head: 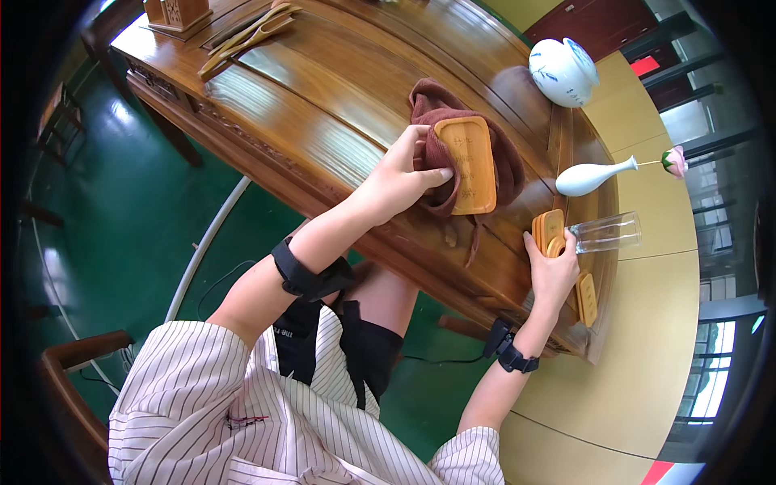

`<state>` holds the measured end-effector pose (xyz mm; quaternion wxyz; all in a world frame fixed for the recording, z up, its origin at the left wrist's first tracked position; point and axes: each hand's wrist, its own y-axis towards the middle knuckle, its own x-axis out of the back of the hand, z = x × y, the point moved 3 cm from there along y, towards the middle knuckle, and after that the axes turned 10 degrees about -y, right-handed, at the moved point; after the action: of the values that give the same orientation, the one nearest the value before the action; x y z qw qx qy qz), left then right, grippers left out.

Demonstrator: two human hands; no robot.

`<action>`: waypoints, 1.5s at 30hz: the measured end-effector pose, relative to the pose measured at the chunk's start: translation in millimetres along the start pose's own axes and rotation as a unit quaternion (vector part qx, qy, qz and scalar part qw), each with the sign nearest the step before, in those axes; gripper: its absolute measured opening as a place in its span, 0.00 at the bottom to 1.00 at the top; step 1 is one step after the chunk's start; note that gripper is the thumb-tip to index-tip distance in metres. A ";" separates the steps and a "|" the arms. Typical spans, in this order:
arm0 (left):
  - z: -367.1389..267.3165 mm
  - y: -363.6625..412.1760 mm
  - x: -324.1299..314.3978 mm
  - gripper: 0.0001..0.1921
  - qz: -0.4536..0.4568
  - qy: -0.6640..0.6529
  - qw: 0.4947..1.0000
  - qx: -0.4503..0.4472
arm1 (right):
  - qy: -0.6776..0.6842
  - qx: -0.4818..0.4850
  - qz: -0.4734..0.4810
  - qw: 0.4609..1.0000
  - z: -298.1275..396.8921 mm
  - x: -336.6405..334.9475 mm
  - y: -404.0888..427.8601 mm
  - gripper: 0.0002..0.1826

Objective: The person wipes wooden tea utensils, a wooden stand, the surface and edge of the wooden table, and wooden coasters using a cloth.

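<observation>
My left hand (pixel 400 176) grips a small rounded rectangular wooden tray (pixel 470 163) through a brown cloth (pixel 506 151). The tray bears engraved writing, and its left edge is wrapped by the cloth. The thumb presses the near side; the other fingers are partly hidden behind the cloth. Toward the table's right end, my right hand (pixel 555 273) has its thumb and fingers around a small stack of wooden coasters (pixel 548 225). A round wooden piece (pixel 556 246) shows between these fingers. Right beside the fingertips is a clear glass (pixel 609 232).
A white bottle vase (pixel 591 179) holds a pink flower (pixel 673 162). Behind it sits a blue-and-white porcelain jar (pixel 561 73). Another wooden coaster (pixel 587 299) lies near the right edge of the wooden table (pixel 339 97). Bamboo tea tools (pixel 254 36) and a carved wooden box (pixel 177 15) are far left.
</observation>
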<state>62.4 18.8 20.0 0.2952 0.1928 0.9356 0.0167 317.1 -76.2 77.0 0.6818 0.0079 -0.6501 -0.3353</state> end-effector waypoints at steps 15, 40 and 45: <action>-5.9 -4.8 -4.6 0.23 -0.102 -0.164 0.981 -0.009 | -0.095 0.133 -0.183 0.970 14.5 -0.1 -1.4 0.40; -3.0 -9.0 -8.2 0.21 -0.047 0.073 0.996 -0.035 | 0.593 0.023 0.216 0.776 110.8 -31.5 -33.0 0.14; -9.1 -7.2 -13.8 0.20 -0.045 0.056 0.996 -0.049 | 0.621 -0.012 0.215 0.754 107.4 -34.5 -30.7 0.15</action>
<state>65.1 7.8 34.0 0.2518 0.1348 0.9564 0.0604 210.0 -38.2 49.5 0.9897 0.0667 -0.0643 -0.1090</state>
